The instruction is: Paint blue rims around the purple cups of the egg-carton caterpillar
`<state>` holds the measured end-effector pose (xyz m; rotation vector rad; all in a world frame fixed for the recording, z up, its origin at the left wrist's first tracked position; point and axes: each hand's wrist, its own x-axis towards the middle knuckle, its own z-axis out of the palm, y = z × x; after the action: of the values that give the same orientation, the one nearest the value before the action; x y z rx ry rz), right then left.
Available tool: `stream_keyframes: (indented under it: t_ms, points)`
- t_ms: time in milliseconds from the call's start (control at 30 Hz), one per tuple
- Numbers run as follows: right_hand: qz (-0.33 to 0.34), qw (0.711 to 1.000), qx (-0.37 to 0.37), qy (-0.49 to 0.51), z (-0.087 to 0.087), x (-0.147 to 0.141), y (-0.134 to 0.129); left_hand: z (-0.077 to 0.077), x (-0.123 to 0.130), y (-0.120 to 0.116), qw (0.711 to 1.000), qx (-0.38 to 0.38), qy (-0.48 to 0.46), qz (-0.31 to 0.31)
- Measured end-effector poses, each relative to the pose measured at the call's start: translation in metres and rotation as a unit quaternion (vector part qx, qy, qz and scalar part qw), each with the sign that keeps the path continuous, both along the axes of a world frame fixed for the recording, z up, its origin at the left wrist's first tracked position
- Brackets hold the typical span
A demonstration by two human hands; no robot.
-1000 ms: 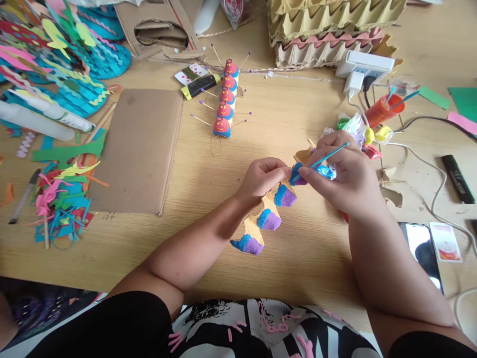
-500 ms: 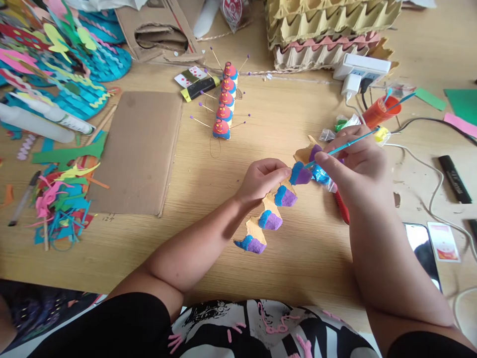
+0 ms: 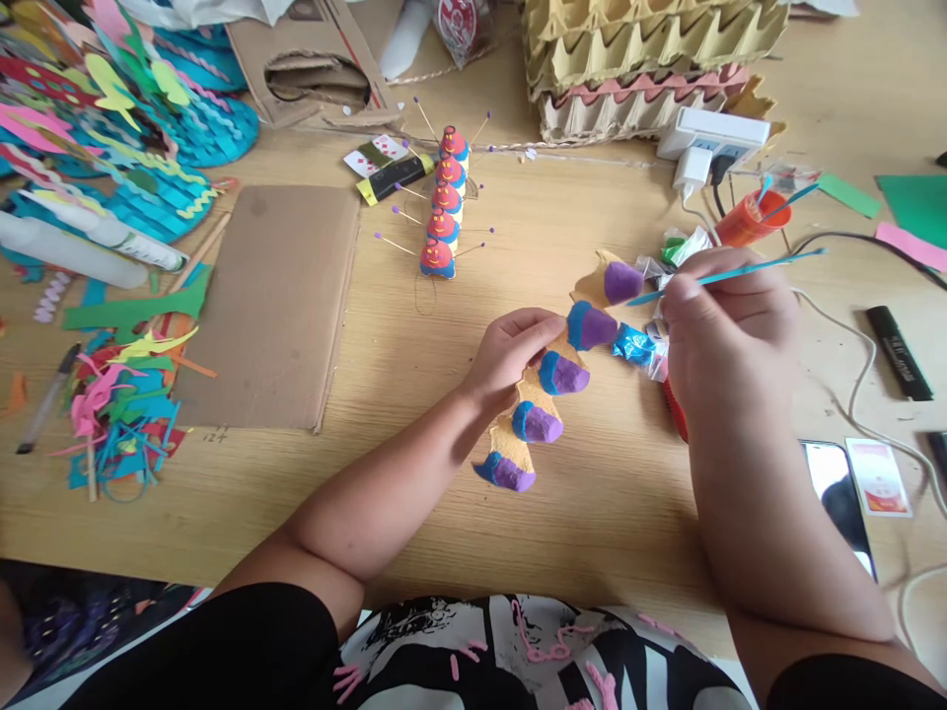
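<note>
A strip of egg carton cups (image 3: 539, 422), painted purple and blue over a tan base, runs diagonally over the table's middle. My left hand (image 3: 518, 350) pinches its left edge near the upper cups. The topmost cup shows purple with bare tan beside it. In my right hand (image 3: 729, 316) is a thin blue stick (image 3: 769, 264), held between thumb and fingers; its lower tip is just right of the top cup, apart from it. Beyond them stands a finished-looking strip of red and blue cups with drawn faces (image 3: 444, 227) and purple-tipped sticks.
Stacked egg trays (image 3: 655, 49) and a power strip (image 3: 714, 133) are at the back right. An orange cup (image 3: 749, 219) stands by coloured wrappers. Cardboard (image 3: 273, 306) and paper scraps (image 3: 125, 394) lie left; a phone (image 3: 836, 503) and marker (image 3: 898, 353) lie right.
My right hand has moved right, and the stick's tip has come away from the painted strip. The strip has turned a little, showing more of the top purple cup.
</note>
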<state>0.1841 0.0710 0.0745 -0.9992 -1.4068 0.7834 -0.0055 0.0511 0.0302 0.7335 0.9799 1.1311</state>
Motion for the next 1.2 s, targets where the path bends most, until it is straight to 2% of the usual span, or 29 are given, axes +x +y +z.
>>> stream_keyframes:
  t_ms: [67,133,233,367,500,633,733,967,1200]
  points:
    - [0.001,0.994,-0.01,0.105,-0.002,-0.004,0.003,-0.006,0.0,0.005,0.999,-0.011,-0.05,0.008]
    - [-0.003,0.987,-0.01,0.157,-0.008,-0.009,0.006,-0.013,0.0,0.009,0.995,-0.019,-0.093,0.005]
    - [0.014,0.989,-0.023,0.145,-0.025,-0.021,0.005,-0.018,-0.002,0.015,0.993,-0.047,-0.1,-0.042]
    - [0.046,0.992,-0.052,0.104,-0.048,-0.033,-0.002,-0.014,-0.006,0.018,0.997,-0.048,-0.042,-0.051]
    - [0.044,0.994,-0.017,0.095,-0.06,-0.035,-0.003,-0.008,-0.009,0.016,0.994,-0.065,-0.033,-0.08]
    - [0.037,0.996,-0.011,0.085,-0.062,-0.035,0.0,-0.008,-0.008,0.015,0.992,-0.079,-0.039,-0.095]
    - [0.026,0.996,-0.011,0.088,-0.062,-0.037,0.0,-0.008,-0.005,0.014,0.993,-0.081,-0.043,-0.073]
    - [0.044,0.997,-0.015,0.06,-0.06,-0.036,-0.002,-0.007,-0.001,0.014,0.997,-0.032,-0.036,-0.054]
    - [0.032,0.999,-0.001,0.034,-0.06,-0.033,-0.001,-0.007,0.0,0.013,0.998,-0.028,-0.003,-0.049]
